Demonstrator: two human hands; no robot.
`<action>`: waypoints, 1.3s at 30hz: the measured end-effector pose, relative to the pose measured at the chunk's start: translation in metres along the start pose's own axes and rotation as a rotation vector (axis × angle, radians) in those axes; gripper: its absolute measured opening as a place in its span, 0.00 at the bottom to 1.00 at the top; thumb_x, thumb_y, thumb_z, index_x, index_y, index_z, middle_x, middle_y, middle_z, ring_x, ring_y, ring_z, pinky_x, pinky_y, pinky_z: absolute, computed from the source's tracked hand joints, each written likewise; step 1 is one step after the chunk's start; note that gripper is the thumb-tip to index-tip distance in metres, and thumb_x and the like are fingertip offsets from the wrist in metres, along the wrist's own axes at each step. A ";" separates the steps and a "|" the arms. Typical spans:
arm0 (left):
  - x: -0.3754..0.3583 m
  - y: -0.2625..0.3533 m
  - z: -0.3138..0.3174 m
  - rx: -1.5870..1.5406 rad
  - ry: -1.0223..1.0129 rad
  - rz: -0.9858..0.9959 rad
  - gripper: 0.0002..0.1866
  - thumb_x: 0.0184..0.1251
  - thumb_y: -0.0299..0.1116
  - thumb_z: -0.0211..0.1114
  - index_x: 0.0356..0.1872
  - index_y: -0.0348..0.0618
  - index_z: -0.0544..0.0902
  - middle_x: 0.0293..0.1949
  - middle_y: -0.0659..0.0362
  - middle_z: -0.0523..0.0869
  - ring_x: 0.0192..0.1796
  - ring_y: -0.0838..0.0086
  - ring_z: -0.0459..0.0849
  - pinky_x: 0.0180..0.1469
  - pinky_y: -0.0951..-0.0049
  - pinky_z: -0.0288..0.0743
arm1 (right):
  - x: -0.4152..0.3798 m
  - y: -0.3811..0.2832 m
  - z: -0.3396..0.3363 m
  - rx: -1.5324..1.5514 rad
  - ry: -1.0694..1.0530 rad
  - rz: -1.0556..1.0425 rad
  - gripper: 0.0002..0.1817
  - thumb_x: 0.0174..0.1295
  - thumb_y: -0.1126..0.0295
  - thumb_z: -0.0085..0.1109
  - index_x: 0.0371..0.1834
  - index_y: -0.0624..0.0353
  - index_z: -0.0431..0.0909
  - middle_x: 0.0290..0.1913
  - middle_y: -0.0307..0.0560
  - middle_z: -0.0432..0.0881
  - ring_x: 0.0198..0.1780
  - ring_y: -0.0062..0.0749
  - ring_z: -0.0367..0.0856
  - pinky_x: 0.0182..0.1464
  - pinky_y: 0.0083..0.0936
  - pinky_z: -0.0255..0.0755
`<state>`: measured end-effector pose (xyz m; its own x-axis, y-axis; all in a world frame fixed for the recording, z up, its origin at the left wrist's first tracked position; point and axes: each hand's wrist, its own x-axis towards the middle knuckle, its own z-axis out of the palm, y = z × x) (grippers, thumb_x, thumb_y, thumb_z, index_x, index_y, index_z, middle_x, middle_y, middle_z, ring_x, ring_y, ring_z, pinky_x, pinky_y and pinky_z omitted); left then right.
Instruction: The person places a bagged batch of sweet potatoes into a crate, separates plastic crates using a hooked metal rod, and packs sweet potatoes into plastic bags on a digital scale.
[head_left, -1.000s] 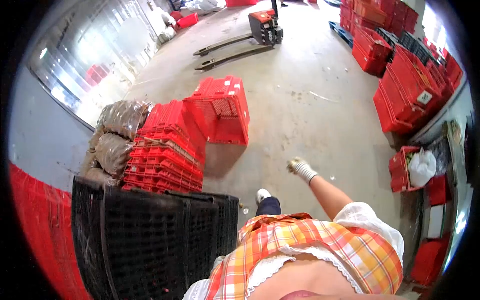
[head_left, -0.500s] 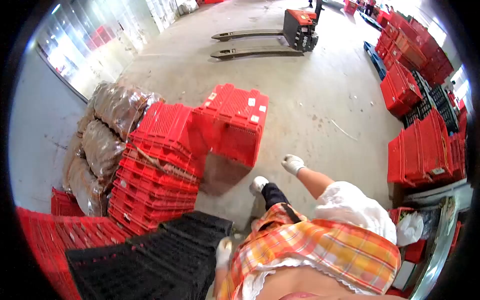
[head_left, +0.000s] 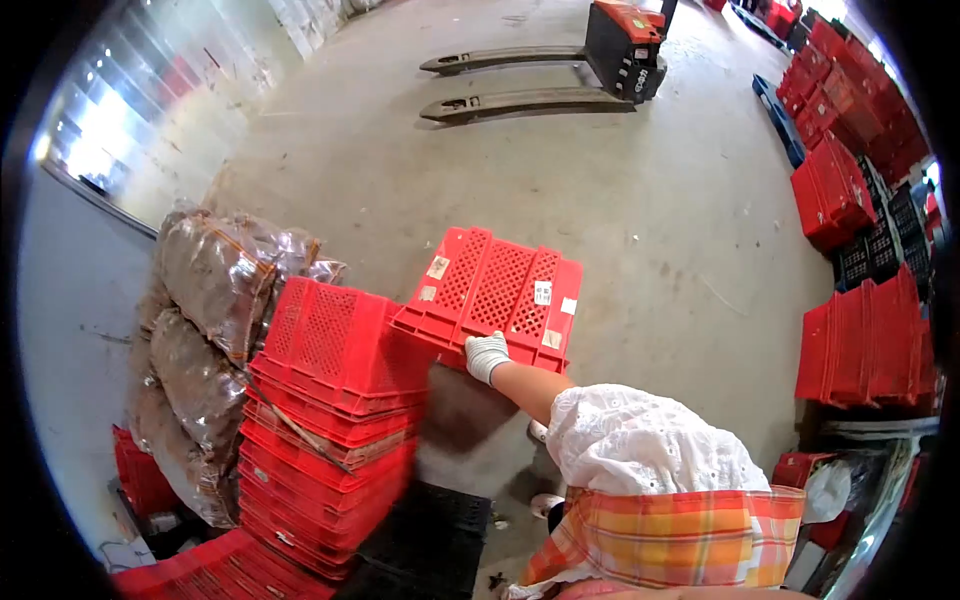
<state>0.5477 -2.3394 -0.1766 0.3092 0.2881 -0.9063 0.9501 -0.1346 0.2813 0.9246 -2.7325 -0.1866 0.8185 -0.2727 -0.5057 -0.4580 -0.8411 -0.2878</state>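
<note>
My right hand (head_left: 487,357), in a white knit glove, grips the near edge of a red plastic crate (head_left: 500,285). The crate lies with a perforated, ribbed face upward and has several white labels on it. Just left of it rises a stack of nested red crates (head_left: 330,340), upside down, with a thin stick-like strip (head_left: 300,425) against its side. What lies under the held crate is hidden. My left hand is out of view.
Plastic-wrapped sacks (head_left: 215,290) are piled at left by the wall. A black crate (head_left: 430,540) lies low in front. An electric pallet jack (head_left: 622,60) stands ahead on the concrete floor. More red crates (head_left: 865,340) and a blue pallet (head_left: 778,120) line the right side.
My right hand has moved left from open air onto the crate's edge. The left hand has left the view. The camera view has shifted, so the crates appear lower.
</note>
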 end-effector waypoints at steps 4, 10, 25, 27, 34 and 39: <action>-0.018 -0.023 -0.007 -0.075 0.007 -0.035 0.12 0.60 0.28 0.59 0.44 0.35 0.76 0.29 0.53 0.80 0.27 0.72 0.77 0.30 0.72 0.71 | 0.016 0.027 -0.059 -0.084 0.082 -0.017 0.14 0.49 0.57 0.52 0.29 0.52 0.84 0.35 0.51 0.84 0.38 0.44 0.83 0.43 0.47 0.74; -0.074 -0.011 -0.016 -0.182 0.091 -0.114 0.18 0.58 0.24 0.58 0.51 0.35 0.74 0.30 0.57 0.79 0.24 0.77 0.75 0.26 0.75 0.70 | 0.079 0.122 -0.213 -0.267 0.398 -0.099 0.24 0.56 0.43 0.49 0.33 0.52 0.83 0.33 0.53 0.83 0.37 0.48 0.82 0.41 0.41 0.75; -0.070 -0.006 -0.107 0.112 0.155 -0.197 0.20 0.60 0.27 0.59 0.55 0.40 0.70 0.36 0.57 0.80 0.27 0.73 0.78 0.25 0.74 0.73 | -0.172 0.210 0.197 -0.306 -0.393 -0.084 0.17 0.61 0.64 0.45 0.52 0.46 0.76 0.50 0.47 0.80 0.50 0.40 0.80 0.46 0.36 0.76; -0.088 0.019 -0.094 0.086 0.186 -0.200 0.20 0.61 0.27 0.59 0.55 0.39 0.71 0.36 0.57 0.80 0.27 0.73 0.78 0.25 0.74 0.73 | -0.187 0.208 0.219 -0.263 -0.148 -0.031 0.18 0.60 0.68 0.45 0.53 0.46 0.77 0.53 0.44 0.79 0.52 0.39 0.79 0.47 0.36 0.76; -0.126 0.082 -0.054 0.149 0.108 -0.205 0.20 0.61 0.30 0.60 0.54 0.39 0.72 0.36 0.57 0.79 0.28 0.76 0.76 0.26 0.78 0.70 | -0.181 0.183 0.131 -0.288 -0.609 0.002 0.12 0.55 0.68 0.54 0.41 0.45 0.84 0.45 0.39 0.83 0.46 0.30 0.82 0.40 0.30 0.74; -0.116 0.071 -0.040 0.002 0.087 -0.125 0.21 0.58 0.32 0.62 0.54 0.41 0.73 0.36 0.57 0.80 0.28 0.76 0.77 0.27 0.76 0.70 | -0.178 0.204 0.169 -0.389 -0.615 -0.078 0.14 0.56 0.71 0.51 0.43 0.47 0.83 0.49 0.42 0.82 0.49 0.34 0.81 0.42 0.32 0.76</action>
<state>0.5806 -2.3446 -0.0393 0.1910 0.3841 -0.9033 0.9814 -0.0947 0.1672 0.6264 -2.7768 -0.2932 0.4487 0.0098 -0.8936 -0.1569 -0.9835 -0.0896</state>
